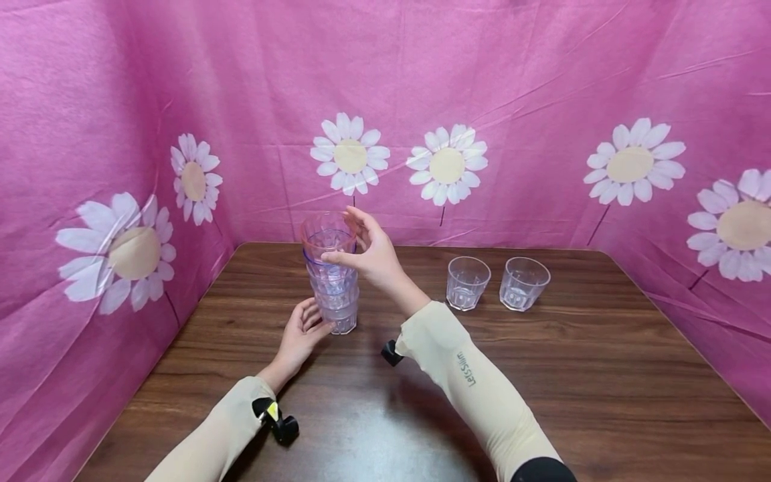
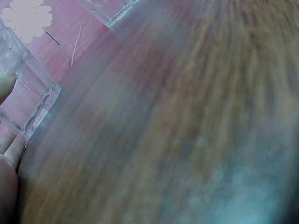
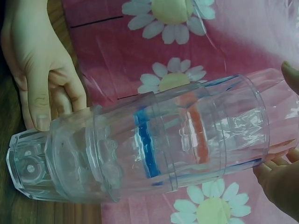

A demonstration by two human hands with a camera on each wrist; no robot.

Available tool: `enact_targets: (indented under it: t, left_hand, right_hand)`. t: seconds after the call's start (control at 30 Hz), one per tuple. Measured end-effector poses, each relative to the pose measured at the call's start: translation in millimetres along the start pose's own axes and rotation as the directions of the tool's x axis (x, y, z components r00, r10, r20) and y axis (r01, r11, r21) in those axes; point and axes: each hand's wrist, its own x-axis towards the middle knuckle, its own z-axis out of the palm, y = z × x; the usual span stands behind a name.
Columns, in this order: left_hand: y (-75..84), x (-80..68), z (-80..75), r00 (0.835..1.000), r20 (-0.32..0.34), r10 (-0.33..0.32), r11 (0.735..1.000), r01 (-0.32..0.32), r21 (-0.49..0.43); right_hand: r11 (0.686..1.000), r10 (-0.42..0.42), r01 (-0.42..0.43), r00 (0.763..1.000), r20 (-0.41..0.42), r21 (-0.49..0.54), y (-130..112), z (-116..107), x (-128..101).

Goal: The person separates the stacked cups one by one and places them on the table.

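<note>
Stacking tumblers: four nested, two left.
My right hand (image 1: 367,251) pinches the rim of the top cup (image 1: 328,234), seated in the stack (image 1: 332,288) near the table's (image 1: 542,375) back left; my left hand (image 1: 301,335) rests loose-fingered against its base. Two single cups (image 1: 467,282) (image 1: 523,283) stand empty to the right (all clear plastic, nothing inside).

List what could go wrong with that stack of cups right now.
The stack of cups stands tall on one narrow base; the left hand only touches its bottom, so it may tip. The right hand pinches just the top cup, which could slip or jam. A topple might reach the two loose cups.
</note>
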Motion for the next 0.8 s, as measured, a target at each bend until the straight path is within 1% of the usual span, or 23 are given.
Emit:
enact_targets:
  t: [0.17,0.37,0.63,0.8]
  left_hand:
    - [-1.6,-1.0,-0.2,1.0,0.001,0.002,1.0,-0.002,0.0]
    - [-1.8,0.8,-0.3,1.0,0.003,-0.003,1.0,0.003,-0.009]
    - [-2.2,0.2,-0.5,1.0,0.008,-0.029,1.0,0.029,0.004]
    - [-1.2,-0.4,0.2,1.0,0.006,-0.027,0.999,0.027,0.017]
  right_hand:
    - [0.999,0.019,-0.018,1.0,0.012,-0.027,-0.5,-0.2,-0.2]
    - [0.998,0.035,-0.035,0.999,0.005,-0.046,-1.6,-1.0,1.0]
    - [1.0,0.003,-0.003,1.0,-0.022,-0.016,3.1,-1.0,2.1]
    - [1.0,-0.005,0.005,0.999,-0.039,-0.005,4.1,-0.3,1.7]
